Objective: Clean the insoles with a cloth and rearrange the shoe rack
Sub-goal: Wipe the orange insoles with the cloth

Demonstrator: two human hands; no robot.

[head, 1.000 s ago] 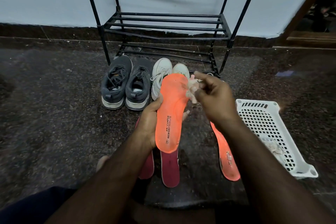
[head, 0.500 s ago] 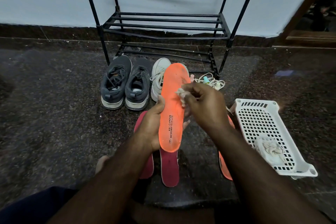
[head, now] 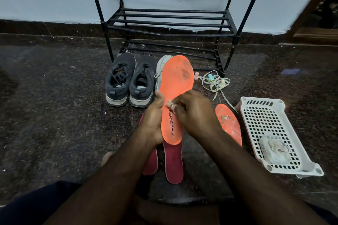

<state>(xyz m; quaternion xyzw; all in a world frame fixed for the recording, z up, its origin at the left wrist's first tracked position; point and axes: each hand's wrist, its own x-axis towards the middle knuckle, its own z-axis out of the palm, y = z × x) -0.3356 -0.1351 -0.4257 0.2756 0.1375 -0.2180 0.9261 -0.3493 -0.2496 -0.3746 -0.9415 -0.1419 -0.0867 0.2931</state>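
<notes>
My left hand (head: 153,118) grips an orange insole (head: 176,82) by its left edge and holds it upright above the floor. My right hand (head: 193,113) pinches a small white cloth (head: 170,105) and presses it on the insole's middle, near the printed lettering. Dirt marks show on the insole's toe end. A second orange insole (head: 228,124) lies on the floor to the right. Two dark red insoles (head: 173,162) lie on the floor under my hands. The black metal shoe rack (head: 170,22) stands against the wall with bare shelves.
A pair of dark grey sneakers (head: 129,80) and a white sneaker (head: 161,67) stand before the rack. Tangled white laces with small bottles (head: 215,82) lie right of them. A white perforated basket (head: 268,133) at right holds a crumpled cloth (head: 276,150).
My right hand has slid the cloth down the orange insole from its toe end to its middle. The insole has risen a little, and more of the second orange insole now shows.
</notes>
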